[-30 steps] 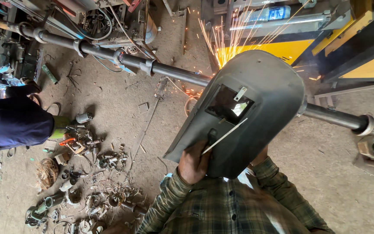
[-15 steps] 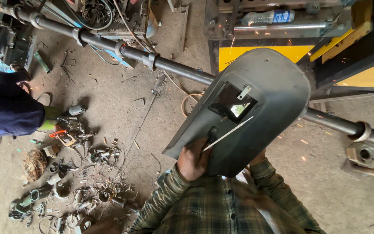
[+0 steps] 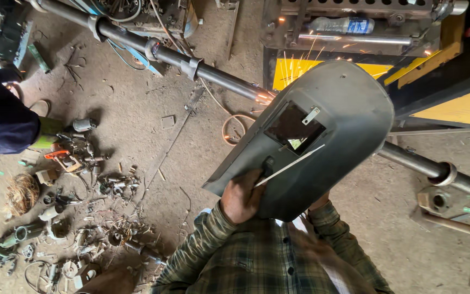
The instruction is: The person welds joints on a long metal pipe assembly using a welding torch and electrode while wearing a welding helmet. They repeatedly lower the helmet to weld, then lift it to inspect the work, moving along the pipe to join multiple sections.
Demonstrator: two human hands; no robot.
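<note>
Sparks (image 3: pixel 278 68) are being thrown beside a long steel pipe (image 3: pixel 213 76); metal scrap (image 3: pixel 82 218) is lying scattered on the floor (image 3: pixel 153 136).

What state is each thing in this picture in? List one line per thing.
Welding shield: held up, tilted, by its handle.
Left hand: closed on the shield's handle.
Right hand: hidden behind the shield.
Long pipe: lying horizontal, sparks at it.
Plastic bottle: lying on its side.
</note>
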